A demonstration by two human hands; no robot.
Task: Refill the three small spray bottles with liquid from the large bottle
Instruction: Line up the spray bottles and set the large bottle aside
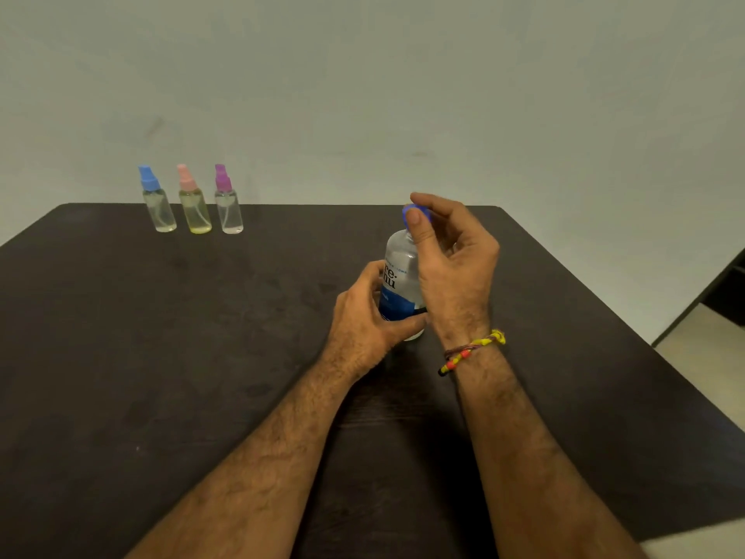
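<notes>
The large clear bottle with a blue and white label stands upright on the dark table, right of centre. My left hand wraps around its lower body. My right hand pinches its blue cap between thumb and fingers at the top. Three small spray bottles stand in a row at the table's far left: one with a blue top, one with a pink top holding yellowish liquid, one with a purple top. All three are capped and upright.
A plain pale wall rises behind the table's far edge. The table's right edge drops off to a light floor beside a dark piece of furniture.
</notes>
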